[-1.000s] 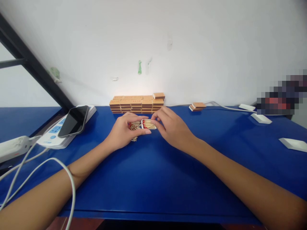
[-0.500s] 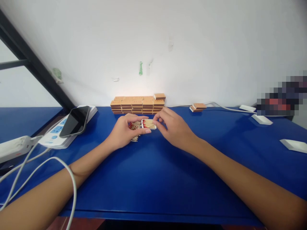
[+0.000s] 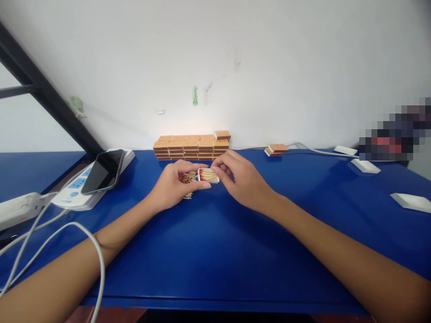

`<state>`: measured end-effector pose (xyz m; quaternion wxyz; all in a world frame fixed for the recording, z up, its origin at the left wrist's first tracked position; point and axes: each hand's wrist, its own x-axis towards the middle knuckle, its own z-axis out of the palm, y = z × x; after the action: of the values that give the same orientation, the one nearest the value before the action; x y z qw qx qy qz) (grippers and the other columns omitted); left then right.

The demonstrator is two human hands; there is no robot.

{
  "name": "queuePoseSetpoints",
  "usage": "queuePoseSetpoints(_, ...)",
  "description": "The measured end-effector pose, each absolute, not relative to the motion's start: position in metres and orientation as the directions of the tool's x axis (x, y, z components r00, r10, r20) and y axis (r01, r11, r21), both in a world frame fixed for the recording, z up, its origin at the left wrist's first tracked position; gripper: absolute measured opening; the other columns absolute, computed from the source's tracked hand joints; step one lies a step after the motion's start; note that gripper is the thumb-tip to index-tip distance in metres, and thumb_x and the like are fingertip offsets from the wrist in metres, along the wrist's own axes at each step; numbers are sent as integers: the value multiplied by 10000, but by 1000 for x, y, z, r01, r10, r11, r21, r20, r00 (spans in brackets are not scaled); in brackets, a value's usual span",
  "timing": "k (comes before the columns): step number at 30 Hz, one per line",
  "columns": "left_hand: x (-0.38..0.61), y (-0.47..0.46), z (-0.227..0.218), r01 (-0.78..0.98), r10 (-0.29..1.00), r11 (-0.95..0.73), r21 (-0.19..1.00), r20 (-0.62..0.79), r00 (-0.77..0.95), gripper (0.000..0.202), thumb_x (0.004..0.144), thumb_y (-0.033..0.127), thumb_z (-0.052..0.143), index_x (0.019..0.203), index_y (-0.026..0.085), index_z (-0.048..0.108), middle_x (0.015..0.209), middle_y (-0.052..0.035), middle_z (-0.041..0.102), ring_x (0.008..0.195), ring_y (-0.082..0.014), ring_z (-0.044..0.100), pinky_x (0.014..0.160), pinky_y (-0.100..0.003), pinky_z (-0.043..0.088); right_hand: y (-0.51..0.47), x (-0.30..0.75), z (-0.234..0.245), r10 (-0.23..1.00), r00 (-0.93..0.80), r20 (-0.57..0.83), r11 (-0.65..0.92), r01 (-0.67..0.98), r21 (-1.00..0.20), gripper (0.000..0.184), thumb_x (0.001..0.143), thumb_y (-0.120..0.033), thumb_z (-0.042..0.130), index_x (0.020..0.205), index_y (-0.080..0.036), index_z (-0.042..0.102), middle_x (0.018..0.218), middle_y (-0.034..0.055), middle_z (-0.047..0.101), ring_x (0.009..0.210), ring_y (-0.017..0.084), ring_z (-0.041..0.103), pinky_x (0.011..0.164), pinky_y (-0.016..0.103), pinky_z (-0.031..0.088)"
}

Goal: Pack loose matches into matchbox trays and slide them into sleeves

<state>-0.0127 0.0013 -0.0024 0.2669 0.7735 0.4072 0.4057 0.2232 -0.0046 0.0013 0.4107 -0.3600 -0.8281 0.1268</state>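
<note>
Thumb and fingers of my left hand [image 3: 171, 186] grip a small white matchbox tray [image 3: 217, 181] by its long sides. Red-headed matches [image 3: 206, 175] lie in it, heads to the left. My right hand [image 3: 240, 179] is closed in a pinch at the tray's right end, its fingertips on the matches' plain ends; how many it pinches is hidden. A loose pile of matches [image 3: 187, 178] lies on the table under and beside my left palm, partly covered by it.
Behind my hands, closed matchboxes [image 3: 185, 148] are stacked by the wall, with one box [image 3: 222, 135] on top. More matchboxes [image 3: 276, 150] lie to the right, near empty white trays [image 3: 411, 202]. A phone [image 3: 103, 172] rests on a power strip [image 3: 72, 195]; a white cable [image 3: 101, 264] loops over my left forearm.
My right fingertips have shifted slightly left over the matches in the tray. The whole view has moved a little; my left hand keeps its hold on the tray.
</note>
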Motion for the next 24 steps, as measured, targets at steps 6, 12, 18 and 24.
queuePoseSetpoints(6,-12,0,-1,387,818,-561,732,419,394,420,791,570,945,1128,326,888,1018,-58,827,958,-265,710,894,-408,554,-13,219,7,588,-509,628,808,383,-447,212,1094,-202,492,1142,-235,696,1000,49,611,877,191,591,825,360,505)
queuePoseSetpoints(12,-11,1,2,339,818,-548,765,406,408,407,799,536,949,1128,305,888,1076,-60,846,1005,-276,745,922,-402,585,-10,222,3,525,-546,653,845,428,-322,322,1074,-146,465,1141,-250,762,929,47,556,815,195,539,732,352,473)
queuePoseSetpoints(18,-12,1,1,337,826,-539,772,406,391,404,774,512,967,1104,293,890,1086,-66,845,1009,-280,756,906,-395,595,-9,222,1,506,-548,666,854,428,-296,344,1067,-133,460,1148,-242,776,918,45,544,806,191,535,724,343,471)
queuePoseSetpoints(24,-12,1,5,364,826,-544,756,408,389,409,800,527,942,1129,290,889,1024,-64,846,926,-262,745,865,-384,593,-10,223,3,542,-494,680,833,424,-356,294,1075,-167,482,1141,-229,762,926,42,569,832,191,576,766,354,495)
